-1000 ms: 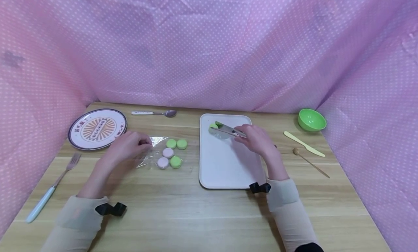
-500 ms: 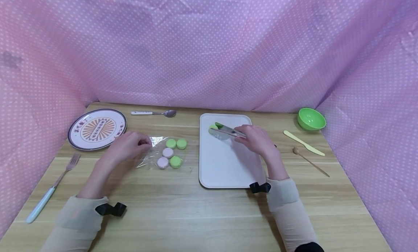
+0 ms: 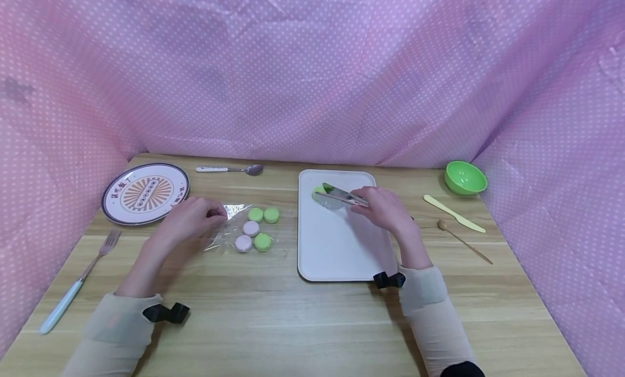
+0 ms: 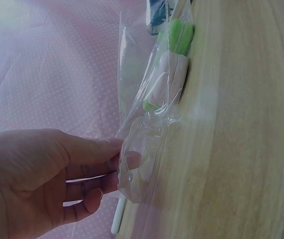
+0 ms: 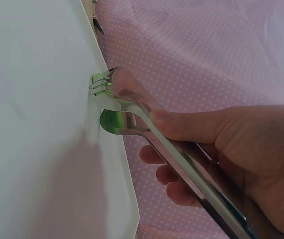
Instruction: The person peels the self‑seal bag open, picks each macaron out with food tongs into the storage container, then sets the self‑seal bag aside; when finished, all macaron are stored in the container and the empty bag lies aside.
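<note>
My left hand (image 3: pixel 192 218) pinches the open end of a clear plastic bag (image 4: pixel 134 164) between thumb and fingers. Pale purple macarons (image 3: pixel 243 243) and green macarons (image 3: pixel 262 242) lie inside the bag on the table. Over the white tray (image 3: pixel 337 247), my right hand (image 3: pixel 383 208) grips metal serving tongs (image 5: pixel 154 130), thumb on one arm and fingers round the other. One end of the tongs is a fork, the other a spoon, and they stand apart. A green macaron (image 3: pixel 318 193) is at the tray's far left, right at the tong ends; the fork tines partly cover it in the right wrist view.
A patterned plate (image 3: pixel 146 193) stands behind my left hand, with a fork (image 3: pixel 78 282) in front of it. A spoon (image 3: pixel 229 170) lies at the back. To the right are a green bowl (image 3: pixel 466 178), a yellow knife (image 3: pixel 454 213) and a honey dipper (image 3: pixel 464 241).
Both hands stay almost still. At the tong ends, the green macaron shows slightly lower in the head view than a second ago.
</note>
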{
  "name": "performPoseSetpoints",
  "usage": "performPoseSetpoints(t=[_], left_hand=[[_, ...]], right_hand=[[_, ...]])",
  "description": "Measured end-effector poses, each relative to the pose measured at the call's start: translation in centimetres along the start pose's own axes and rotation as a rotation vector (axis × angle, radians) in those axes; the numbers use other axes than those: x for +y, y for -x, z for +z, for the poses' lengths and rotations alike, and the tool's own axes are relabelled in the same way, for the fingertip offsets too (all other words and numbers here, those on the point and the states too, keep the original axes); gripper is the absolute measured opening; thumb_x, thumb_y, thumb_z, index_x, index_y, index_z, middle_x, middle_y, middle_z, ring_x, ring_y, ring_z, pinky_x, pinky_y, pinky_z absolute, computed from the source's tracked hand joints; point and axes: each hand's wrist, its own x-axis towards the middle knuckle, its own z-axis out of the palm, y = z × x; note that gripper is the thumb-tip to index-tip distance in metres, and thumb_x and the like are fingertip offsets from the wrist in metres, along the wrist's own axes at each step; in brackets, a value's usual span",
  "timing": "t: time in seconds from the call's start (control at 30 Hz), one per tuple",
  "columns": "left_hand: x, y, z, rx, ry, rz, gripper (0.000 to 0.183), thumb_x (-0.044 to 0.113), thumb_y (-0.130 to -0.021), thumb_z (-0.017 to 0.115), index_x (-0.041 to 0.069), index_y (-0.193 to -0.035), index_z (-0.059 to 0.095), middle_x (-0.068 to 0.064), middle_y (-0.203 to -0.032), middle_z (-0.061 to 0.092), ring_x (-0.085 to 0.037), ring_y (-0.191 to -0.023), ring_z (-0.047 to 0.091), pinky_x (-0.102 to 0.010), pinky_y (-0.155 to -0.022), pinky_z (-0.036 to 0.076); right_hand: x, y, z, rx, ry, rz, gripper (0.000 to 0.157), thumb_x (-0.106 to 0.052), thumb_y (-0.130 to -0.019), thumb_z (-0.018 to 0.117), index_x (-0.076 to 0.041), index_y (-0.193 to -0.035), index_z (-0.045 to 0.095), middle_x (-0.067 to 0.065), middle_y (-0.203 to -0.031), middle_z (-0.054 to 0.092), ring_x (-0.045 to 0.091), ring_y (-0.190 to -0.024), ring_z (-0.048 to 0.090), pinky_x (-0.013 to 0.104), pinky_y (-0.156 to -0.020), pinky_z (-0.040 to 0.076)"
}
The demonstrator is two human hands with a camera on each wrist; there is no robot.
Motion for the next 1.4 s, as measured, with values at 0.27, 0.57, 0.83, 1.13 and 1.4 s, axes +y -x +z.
performPoseSetpoints(t=[0.27,0.57,0.83,1.13,1.4], left_hand=[[-0.1,0.1,0.1,0.015,-0.01,0.021,0.008,0.03,-0.089,0.063,0.026,-0.088,0.07,0.008,-0.08,0.067,-0.012,-0.071,0.055,-0.033,-0.068,0.043],[-0.3,0.0,0.4,0.042,-0.012,0.058,0.006,0.029,-0.088,0.065,0.028,-0.086,0.07,0.009,-0.08,0.068,-0.012,-0.075,0.059,-0.038,-0.074,0.047],[-0.4,0.2,0.3,0.036,0.004,0.04,0.008,0.025,-0.089,0.064,0.025,-0.084,0.07,0.007,-0.074,0.067,-0.012,-0.071,0.057,-0.038,-0.073,0.046],[-0.3,0.0,0.6,0.027,0.021,0.04,0.01,0.022,-0.09,0.063,0.02,-0.084,0.071,0.005,-0.077,0.067,-0.015,-0.076,0.059,-0.04,-0.076,0.048],[-0.2,0.1,0.5,0.008,0.006,0.027,0.012,0.022,-0.09,0.062,0.021,-0.08,0.068,0.004,-0.073,0.064,-0.014,-0.072,0.056,-0.038,-0.072,0.046]], right_hand=[[0.9,0.6,-0.8,0.013,-0.073,0.005,0.045,-0.032,-0.088,0.065,-0.01,-0.126,0.059,0.011,-0.114,0.067,0.027,-0.096,0.063,0.046,-0.083,0.049],[-0.2,2.3,-2.0,0.078,-0.056,-0.041,0.04,-0.036,-0.087,0.065,-0.017,-0.123,0.062,0.002,-0.1,0.069,0.017,-0.078,0.059,0.037,-0.071,0.048],[-5.1,2.8,-0.9,0.003,-0.046,-0.198,0.033,-0.033,-0.088,0.066,-0.019,-0.117,0.065,-0.005,-0.096,0.067,0.012,-0.081,0.06,0.033,-0.073,0.049],[-9.2,2.2,0.8,-0.053,0.014,-0.265,0.026,-0.032,-0.087,0.067,-0.024,-0.112,0.065,-0.015,-0.084,0.058,0.006,-0.067,0.049,0.026,-0.059,0.041],[-10.0,1.6,1.6,-0.006,0.089,-0.277,0.015,-0.03,-0.085,0.069,-0.025,-0.098,0.064,-0.014,-0.077,0.054,0.006,-0.062,0.046,0.024,-0.054,0.038]])
